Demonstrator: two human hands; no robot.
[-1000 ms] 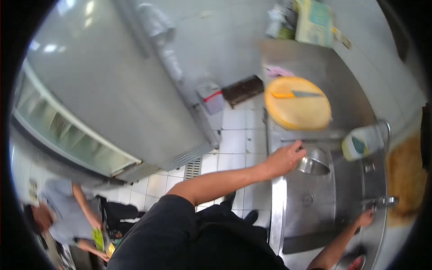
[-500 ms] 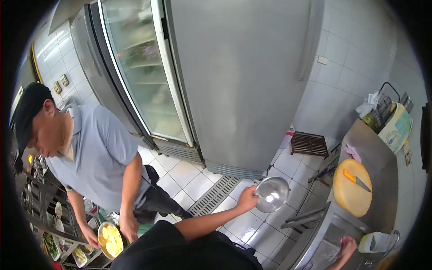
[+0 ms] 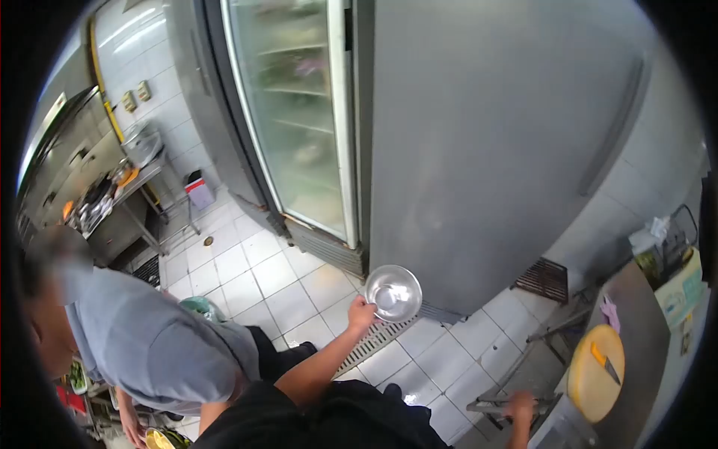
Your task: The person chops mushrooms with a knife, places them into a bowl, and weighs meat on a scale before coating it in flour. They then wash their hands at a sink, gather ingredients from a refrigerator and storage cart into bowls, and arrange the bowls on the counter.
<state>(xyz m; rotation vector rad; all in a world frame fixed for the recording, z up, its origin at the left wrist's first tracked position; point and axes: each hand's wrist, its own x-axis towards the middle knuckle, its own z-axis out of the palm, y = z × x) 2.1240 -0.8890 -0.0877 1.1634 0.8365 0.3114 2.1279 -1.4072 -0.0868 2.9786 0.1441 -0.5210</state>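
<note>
My left hand grips the rim of a shiny metal bowl, held out over the tiled floor with its inside facing up. No contents show in the bowl. On the right, my right hand hovers near the corner of the sink counter; it is blurred and its fingers cannot be made out clearly. Beyond it, a round yellowish cutting board bears a knife with an orange handle. A pink cloth lies behind the board.
A co-worker in a grey shirt stands close on the left, hands at a bowl of yellow food. A glass-door fridge and a tall grey fridge stand ahead. A drain grate crosses the floor. A dark rack sits by the wall.
The view has swung left. My left hand has carried the bowl from the sink out over the floor. My right hand has left the tap. The co-worker has turned and bent.
</note>
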